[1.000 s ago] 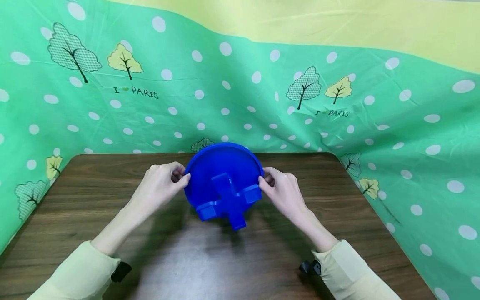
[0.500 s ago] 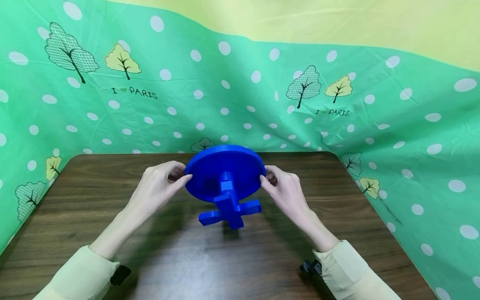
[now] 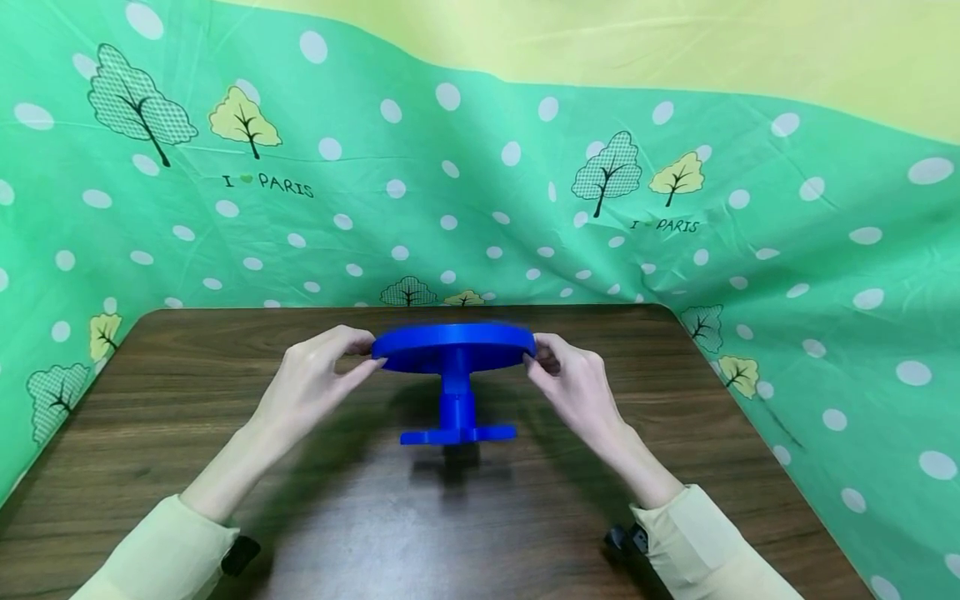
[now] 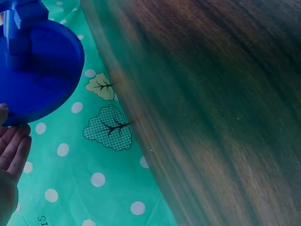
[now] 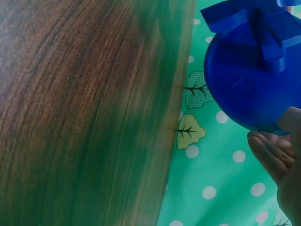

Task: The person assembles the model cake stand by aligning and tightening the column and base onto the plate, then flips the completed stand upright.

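Note:
A blue round stand (image 3: 457, 404), a flat disc on a stem with a cross-shaped foot, is held in the air above the table in the head view. Its disc is nearly level on top and the foot points down, with a shadow beneath. My left hand (image 3: 315, 375) pinches the disc's left rim between thumb and fingers. On the opposite rim, my right hand (image 3: 573, 383) pinches likewise. Both wrist views show the disc's underside (image 4: 51, 77) and part of the foot (image 5: 230, 16); the disc's top face is hidden from them.
The dark wooden table (image 3: 450, 533) lies under the arms. Behind and beside it hangs a green cloth (image 3: 480, 192) with white dots and printed trees. Black wrist cameras (image 3: 240, 556) sit at the sleeve cuffs.
The stand has tilted: its disc has gone from facing me with its underside to nearly level, and the foot has swung from pointing toward me to pointing down. Both hands keep their hold.

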The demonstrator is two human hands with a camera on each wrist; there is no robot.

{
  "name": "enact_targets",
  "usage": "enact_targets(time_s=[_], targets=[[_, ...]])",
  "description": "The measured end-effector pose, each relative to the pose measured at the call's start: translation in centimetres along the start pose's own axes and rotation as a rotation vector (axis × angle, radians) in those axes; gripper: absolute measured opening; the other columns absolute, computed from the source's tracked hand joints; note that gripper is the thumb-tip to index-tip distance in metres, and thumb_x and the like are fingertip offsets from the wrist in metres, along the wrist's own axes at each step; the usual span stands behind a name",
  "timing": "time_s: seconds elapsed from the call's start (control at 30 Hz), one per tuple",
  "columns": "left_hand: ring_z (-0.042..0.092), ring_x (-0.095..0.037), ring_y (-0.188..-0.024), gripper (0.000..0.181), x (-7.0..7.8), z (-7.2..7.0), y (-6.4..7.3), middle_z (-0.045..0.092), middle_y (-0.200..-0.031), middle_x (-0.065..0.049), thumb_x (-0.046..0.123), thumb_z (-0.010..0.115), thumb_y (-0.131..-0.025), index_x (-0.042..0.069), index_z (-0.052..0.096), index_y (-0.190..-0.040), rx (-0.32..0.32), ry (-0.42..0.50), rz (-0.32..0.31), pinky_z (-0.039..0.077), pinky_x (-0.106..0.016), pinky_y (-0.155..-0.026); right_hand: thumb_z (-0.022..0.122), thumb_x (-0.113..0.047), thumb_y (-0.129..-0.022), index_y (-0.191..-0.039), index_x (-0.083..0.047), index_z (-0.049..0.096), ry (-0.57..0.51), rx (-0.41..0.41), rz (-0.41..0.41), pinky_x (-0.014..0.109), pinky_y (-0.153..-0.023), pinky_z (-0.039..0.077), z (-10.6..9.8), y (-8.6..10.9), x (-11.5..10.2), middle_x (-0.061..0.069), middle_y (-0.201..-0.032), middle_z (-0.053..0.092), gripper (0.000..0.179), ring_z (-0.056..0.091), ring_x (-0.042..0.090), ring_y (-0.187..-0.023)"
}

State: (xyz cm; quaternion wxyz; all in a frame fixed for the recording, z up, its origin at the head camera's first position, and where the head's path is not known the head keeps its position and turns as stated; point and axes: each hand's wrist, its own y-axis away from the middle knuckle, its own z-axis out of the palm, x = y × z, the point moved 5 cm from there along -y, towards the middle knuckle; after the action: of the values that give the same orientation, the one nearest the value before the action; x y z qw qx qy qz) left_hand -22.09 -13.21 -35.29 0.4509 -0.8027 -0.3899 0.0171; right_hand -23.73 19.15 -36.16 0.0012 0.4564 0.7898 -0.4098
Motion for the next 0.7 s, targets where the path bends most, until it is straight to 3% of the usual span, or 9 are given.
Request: enact_targets(time_s=[0.27, 0.47, 0.7], targets=[[0.074, -0.016, -0.085, 0.031, 0.3, -0.2, 0.2, 0.077, -0.093, -0.001, -0.003, 0.089, -0.074, 0.007, 0.074, -0.099, 0.015, -0.026, 0.090, 0.057, -0.026, -0.074, 0.074, -0.002, -0.088, -0.109, -0.008, 0.070, -0.039, -0.015, -0.019, 0.033, -0.063, 0.063, -0.1, 0.2, 0.0, 0.005, -0.090, 0.079, 0.022, 0.075, 0.013, -0.077], [0.074, -0.016, -0.085, 0.035, 0.5, 0.0, 0.6, 0.077, -0.094, -0.001, -0.002, 0.091, -0.071, 0.008, 0.071, -0.098, 0.001, -0.081, 0.131, 0.056, -0.027, -0.067, 0.076, 0.000, -0.088, -0.110, -0.006, 0.071, -0.054, -0.018, -0.019, 0.029, -0.071, 0.064, -0.1, 0.3, -0.1, 0.008, -0.096, 0.080, 0.023, 0.078, 0.017, -0.084], [0.075, -0.017, -0.086, 0.038, 0.8, 0.0, 1.1, 0.077, -0.094, -0.001, -0.003, 0.092, -0.066, 0.009, 0.070, -0.094, 0.014, -0.096, 0.195, 0.061, -0.031, -0.075, 0.080, -0.004, -0.087, -0.106, -0.007, 0.072, -0.021, 0.014, -0.055, 0.032, -0.073, 0.064, 0.1, 0.5, -0.4, 0.006, -0.095, 0.081, 0.021, 0.078, 0.015, -0.083]])
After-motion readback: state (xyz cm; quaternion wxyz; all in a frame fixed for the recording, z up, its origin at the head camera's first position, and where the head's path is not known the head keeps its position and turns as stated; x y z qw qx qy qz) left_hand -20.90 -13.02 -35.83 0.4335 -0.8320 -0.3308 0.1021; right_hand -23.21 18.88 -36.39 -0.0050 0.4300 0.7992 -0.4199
